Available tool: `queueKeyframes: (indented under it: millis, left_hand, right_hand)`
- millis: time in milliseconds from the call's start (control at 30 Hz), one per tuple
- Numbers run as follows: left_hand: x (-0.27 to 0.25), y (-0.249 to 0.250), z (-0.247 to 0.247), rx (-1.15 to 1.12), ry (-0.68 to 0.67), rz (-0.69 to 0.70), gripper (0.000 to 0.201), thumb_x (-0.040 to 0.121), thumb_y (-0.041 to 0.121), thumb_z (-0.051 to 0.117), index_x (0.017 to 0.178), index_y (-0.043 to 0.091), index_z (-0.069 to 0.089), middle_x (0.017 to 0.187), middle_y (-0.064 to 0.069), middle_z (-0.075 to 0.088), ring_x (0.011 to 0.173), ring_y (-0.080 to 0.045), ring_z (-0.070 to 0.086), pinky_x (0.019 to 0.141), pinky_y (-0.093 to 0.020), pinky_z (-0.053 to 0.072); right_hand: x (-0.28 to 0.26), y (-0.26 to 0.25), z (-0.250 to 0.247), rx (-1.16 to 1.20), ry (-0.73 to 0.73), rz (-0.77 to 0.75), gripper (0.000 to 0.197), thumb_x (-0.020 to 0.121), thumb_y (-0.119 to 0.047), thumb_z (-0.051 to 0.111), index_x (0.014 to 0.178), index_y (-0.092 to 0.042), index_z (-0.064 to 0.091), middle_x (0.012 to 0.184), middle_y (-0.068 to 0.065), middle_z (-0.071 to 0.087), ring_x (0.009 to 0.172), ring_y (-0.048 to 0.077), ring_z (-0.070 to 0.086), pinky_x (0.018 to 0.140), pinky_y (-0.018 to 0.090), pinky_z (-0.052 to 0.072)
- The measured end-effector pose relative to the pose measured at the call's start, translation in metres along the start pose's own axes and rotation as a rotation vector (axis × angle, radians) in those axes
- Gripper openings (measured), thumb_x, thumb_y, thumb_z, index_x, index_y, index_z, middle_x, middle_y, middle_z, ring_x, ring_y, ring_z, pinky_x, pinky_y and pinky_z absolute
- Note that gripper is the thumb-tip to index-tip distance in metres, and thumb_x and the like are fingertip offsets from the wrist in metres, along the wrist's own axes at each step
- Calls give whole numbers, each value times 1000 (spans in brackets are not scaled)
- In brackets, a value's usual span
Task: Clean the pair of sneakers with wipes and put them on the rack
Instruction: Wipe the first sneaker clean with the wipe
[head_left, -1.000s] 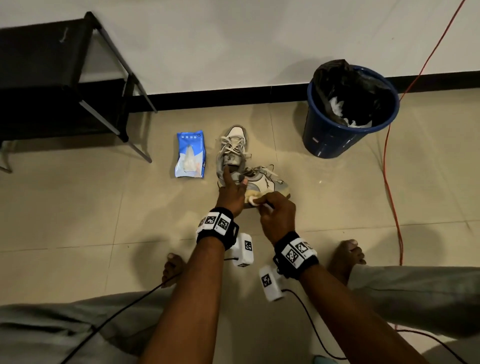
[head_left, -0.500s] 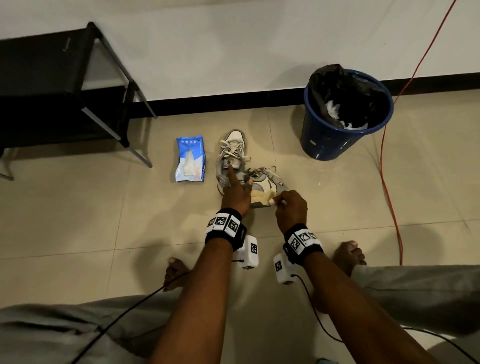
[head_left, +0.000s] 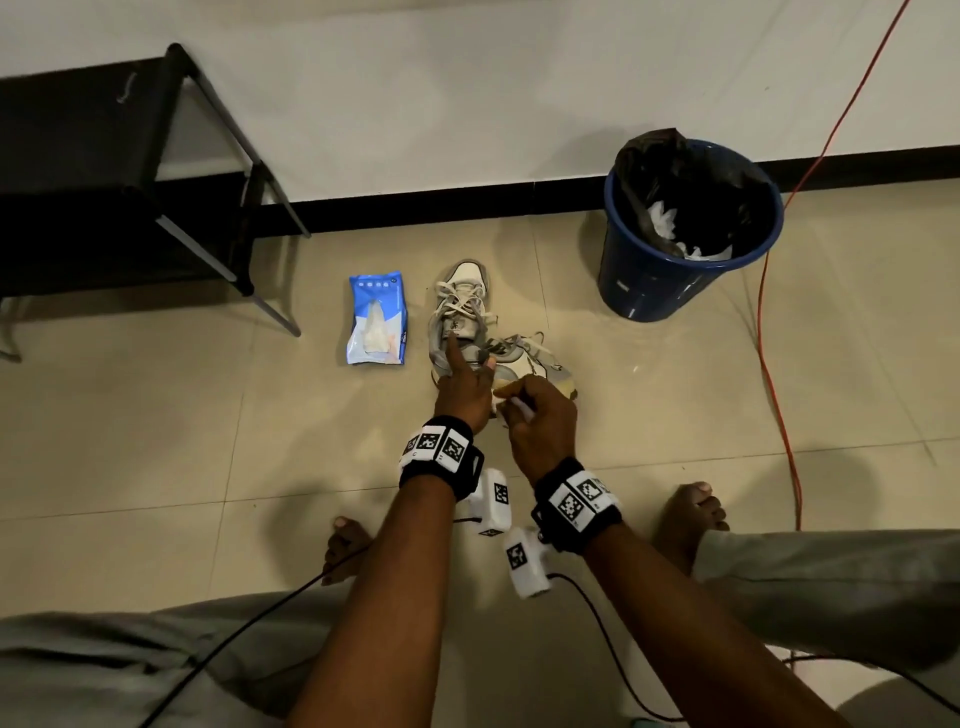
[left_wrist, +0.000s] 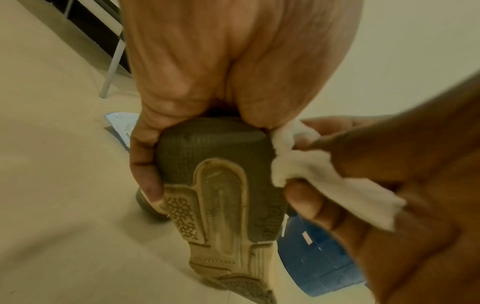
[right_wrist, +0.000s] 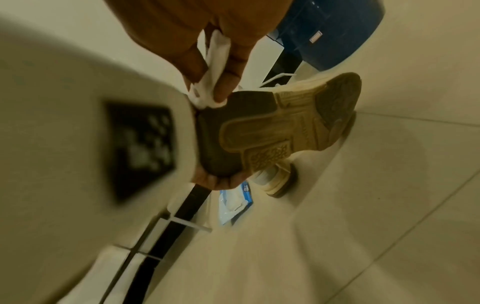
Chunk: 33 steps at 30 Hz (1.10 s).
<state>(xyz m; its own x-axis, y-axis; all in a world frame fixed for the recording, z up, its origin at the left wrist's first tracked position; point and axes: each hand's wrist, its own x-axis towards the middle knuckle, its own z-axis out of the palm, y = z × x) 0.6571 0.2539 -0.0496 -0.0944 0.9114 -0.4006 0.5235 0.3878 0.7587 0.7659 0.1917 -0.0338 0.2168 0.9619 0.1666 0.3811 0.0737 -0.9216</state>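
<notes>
Our left hand grips the tilted sneaker's heel; our right hand pinches a wipe at its 3 o'clock edge.

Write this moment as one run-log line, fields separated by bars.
left hand grips tilted sneaker at heel | right hand pinches wipe against heel edge | other sneaker on floor

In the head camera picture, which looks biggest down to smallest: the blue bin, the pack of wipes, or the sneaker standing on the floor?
1. Blue bin, clearly largest.
2. Standing sneaker and pack of wipes: similar in length, so too close to rank.
</notes>
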Motion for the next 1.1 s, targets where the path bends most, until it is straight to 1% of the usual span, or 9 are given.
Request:
queueKeyframes:
  millis: [67, 167, 267, 433, 533, 700, 900, 1000, 1100]
  left_hand:
    - [-4, 3, -5, -24, -9, -20, 76, 97, 51, 45, 153, 43, -6, 131, -23, 55, 108, -46, 58, 67, -40, 58]
    - [-4, 1, -11, -29, -3, -17, 70, 102, 43, 45, 155, 33, 2, 142, -19, 52, 119, -43, 55, 96, -44, 49]
    - [-5, 3, -8, -64, -15, -3, 68, 99, 46, 48, 154, 31, 10, 142, -16, 51, 122, -40, 54, 100, -38, 43]
    - [-6, -10, -12, -60, -33, -103, 122, 47, 80, 77, 142, 27, 22, 131, -1, 61, 114, -26, 61, 99, -39, 50]
    - [-6, -20, -17, -27, -24, -119, 98, 62, 55, 87, 135, 20, 31, 126, -1, 61, 115, -25, 59, 96, -32, 47]
    - [-11, -32, -4, -137, -120, -77, 81, 65, 40, 90, 125, 20, 38, 106, 6, 57, 109, -21, 58, 93, -32, 48]
    - [-24, -49, 28, -184, -174, -149, 70, 78, 19, 83, 132, 13, 38, 114, -7, 56, 98, -17, 56, 81, -27, 44]
    - [-28, -58, 27, -115, -193, -148, 77, 71, 28, 88, 126, 15, 37, 111, -5, 55, 98, -20, 57, 81, -28, 45]
    - [-29, -55, 33, 7, -177, -113, 88, 59, 38, 94, 121, 14, 36, 106, -4, 57, 96, -21, 56, 79, -28, 44]
  right_hand:
    - [5, 5, 1, -53, 39, -29, 16, 74, 6, 66, 79, -9, 66, 79, 0, 64, 77, 14, 60, 70, 24, 48]
    - [9, 37, -9, -158, 101, 76, 18, 73, 4, 69, 79, -13, 67, 82, 4, 65, 79, 20, 61, 72, 35, 51]
    - [-3, 48, -15, -163, 113, 182, 16, 77, -1, 70, 86, -15, 70, 87, 4, 67, 84, 21, 63, 78, 33, 52]
    - [-10, 33, -7, -149, 0, 16, 16, 77, -3, 73, 90, -13, 76, 85, 0, 70, 79, 2, 57, 76, 3, 39]
    - [7, 48, -13, -71, 49, 229, 21, 74, -1, 75, 92, -11, 76, 89, 6, 73, 82, 10, 65, 80, 17, 52]
    - [49, 76, -38, -52, 182, 450, 17, 74, -16, 78, 90, -16, 78, 87, 6, 74, 81, 21, 70, 76, 35, 58]
    - [21, 54, -3, -240, -140, 184, 12, 75, -8, 77, 87, -11, 78, 86, 10, 72, 84, 19, 66, 80, 19, 45]
    - [32, 67, -9, -299, -117, 289, 15, 76, -8, 73, 90, -12, 77, 93, 9, 72, 91, 24, 67, 85, 31, 52]
    - [37, 77, -26, -459, -70, 406, 22, 81, -10, 65, 102, -9, 72, 105, 10, 69, 99, 27, 64, 84, 29, 49]
